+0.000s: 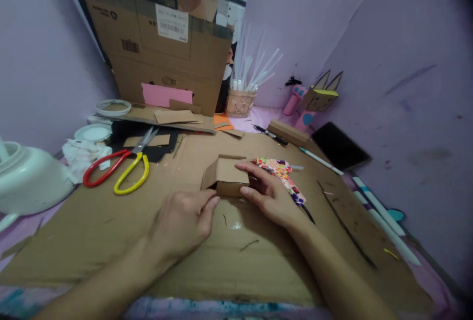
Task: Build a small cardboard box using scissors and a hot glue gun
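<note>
A small cardboard box [231, 170] sits in the middle of the cardboard sheet [121, 241], with a flap slanting out on its left side. My right hand [271, 192] holds the box from the right, fingers on its top and thumb on its front face. At the box's lower left corner, my left hand [186, 216] is closed, thumb against the curled fingers, pinching the edge of the flap. Just behind my right hand lies a glue gun [283, 172] covered in a colourful floral pattern, its black cord running under my wrist.
Scissors [135, 155] with red and yellow handles lie at left, near crumpled tissue [86, 157]. Behind stand a large cardboard panel [166, 64] and a cup of glue sticks [242, 101]. A pen [271, 134], a dark tablet [340, 145] and a cardboard strip [354, 211] lie right.
</note>
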A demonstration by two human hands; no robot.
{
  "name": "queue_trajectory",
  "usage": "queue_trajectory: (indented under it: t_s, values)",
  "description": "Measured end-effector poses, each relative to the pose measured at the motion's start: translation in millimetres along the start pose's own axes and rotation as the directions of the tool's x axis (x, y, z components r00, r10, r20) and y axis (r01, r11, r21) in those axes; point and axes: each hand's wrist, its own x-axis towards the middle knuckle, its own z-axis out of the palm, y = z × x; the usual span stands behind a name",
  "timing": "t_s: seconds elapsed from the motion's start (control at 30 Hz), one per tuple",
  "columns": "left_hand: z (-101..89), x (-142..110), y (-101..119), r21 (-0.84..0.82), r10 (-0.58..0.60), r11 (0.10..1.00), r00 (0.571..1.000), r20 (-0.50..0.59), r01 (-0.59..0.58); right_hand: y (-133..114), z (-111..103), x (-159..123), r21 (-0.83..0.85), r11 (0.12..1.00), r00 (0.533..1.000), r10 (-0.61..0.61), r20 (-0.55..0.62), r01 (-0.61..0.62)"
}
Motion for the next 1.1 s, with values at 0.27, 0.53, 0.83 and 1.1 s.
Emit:
queue_trajectory:
  t_s: [0.27,0.53,0.83,1.1]
  values:
    - [7.3,3,22,-0.35,-0.35,0.816,0.876,0.333,0.459,1,2,-1,0.023,1.0,1.0,0.002,-0.025,-0.002]
    - [14.7,5,28,-0.784,-0.361,0.191,0.785,0.503,0.59,-1,1,-2,-0.045,0.999,0.999,-0.013,-0.042,0.011]
    - [18.5,-3,18,-0.603,-0.418,0.604,0.851,0.318,0.522,1,1,-5,-0.168,0.984,0.997,-0.073,-0.038,0.065]
    - [25.2,-6,14,-0.576,-0.378,0.681,0.891,0.251,0.452,-10,4,-7,-0.505,0.827,0.925,-0.356,-0.129,0.248]
